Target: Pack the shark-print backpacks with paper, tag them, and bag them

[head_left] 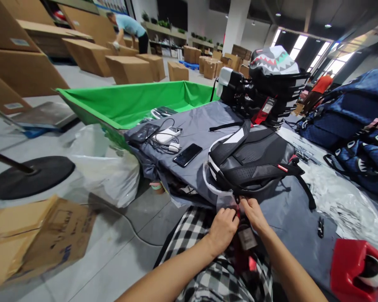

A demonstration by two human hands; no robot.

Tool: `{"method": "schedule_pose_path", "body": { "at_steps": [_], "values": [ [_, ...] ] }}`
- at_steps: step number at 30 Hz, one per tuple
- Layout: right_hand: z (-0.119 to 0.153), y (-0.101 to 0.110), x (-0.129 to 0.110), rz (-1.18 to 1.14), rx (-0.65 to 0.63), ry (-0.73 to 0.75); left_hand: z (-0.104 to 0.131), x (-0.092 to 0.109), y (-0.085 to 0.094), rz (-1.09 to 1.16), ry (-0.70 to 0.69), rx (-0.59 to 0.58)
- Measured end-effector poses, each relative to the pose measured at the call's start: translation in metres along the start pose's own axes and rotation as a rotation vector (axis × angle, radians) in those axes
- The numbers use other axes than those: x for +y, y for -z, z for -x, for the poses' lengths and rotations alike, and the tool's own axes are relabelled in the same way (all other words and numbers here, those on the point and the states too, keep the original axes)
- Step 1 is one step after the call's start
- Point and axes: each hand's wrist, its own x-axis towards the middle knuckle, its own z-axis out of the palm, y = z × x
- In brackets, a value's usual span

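Note:
A black and grey backpack (250,153) with white trim lies in front of me, its straps and padded back facing up. Both hands meet at its near edge. My left hand (223,228) is closed, its fingertips pinching a thin red strip of the red hang tag (242,256). My right hand (254,213) is closed beside it, thumb and fingers pressed together just under the backpack's edge; what they grip is hidden. A pale label (247,239) dangles below the hands, over my checked clothing (204,272). Clear plastic (224,201) shows at the backpack's edge.
On the grey-covered table (204,121) lie a black phone (188,155), a white device with cables (166,135), small black snips (320,227) and a red container (355,268). Stacked backpacks (271,92) stand behind; blue backpacks (359,113) are right. A green bin (119,105) adjoins. A person (129,27) bends over cartons.

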Motion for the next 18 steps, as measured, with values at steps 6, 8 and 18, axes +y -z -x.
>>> {"method": "schedule_pose_path", "body": {
  "at_steps": [6, 8, 18],
  "values": [
    [0.005, -0.012, -0.003, 0.200, 0.179, 0.007, 0.010, 0.004, 0.010, 0.312, 0.125, 0.130],
    [0.003, -0.012, 0.000, 0.231, 0.190, 0.038, 0.015, 0.001, 0.011, 0.572, 0.372, 0.270],
    [0.007, 0.007, 0.012, 0.242, 0.017, 0.019, -0.017, -0.010, 0.015, 1.895, 1.294, 0.099]
  ]
}}
